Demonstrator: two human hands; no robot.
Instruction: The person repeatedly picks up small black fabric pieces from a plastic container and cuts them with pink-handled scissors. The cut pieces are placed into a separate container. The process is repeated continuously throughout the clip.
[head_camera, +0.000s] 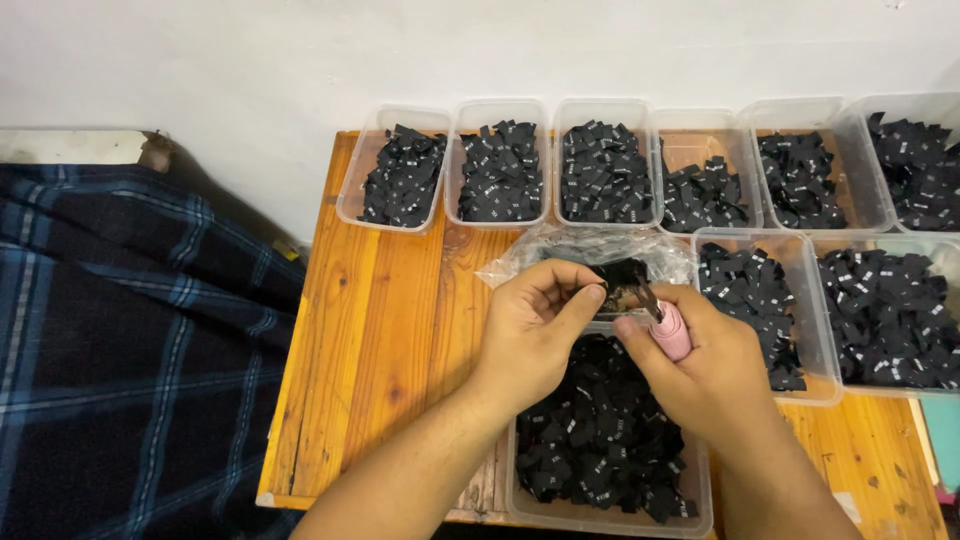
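My left hand pinches a small bunch of black fabric labels between thumb and fingers. My right hand grips a pink-handled snipping tool whose metal tip touches the labels. Both hands hover over a clear plastic tub heaped with black labels at the near table edge. A crumpled clear plastic bag lies just behind the hands.
Several clear tubs of black labels line the back of the wooden table, such as the leftmost one; two more stand at the right. A dark blue plaid cloth lies left of the table. A pale wall rises behind.
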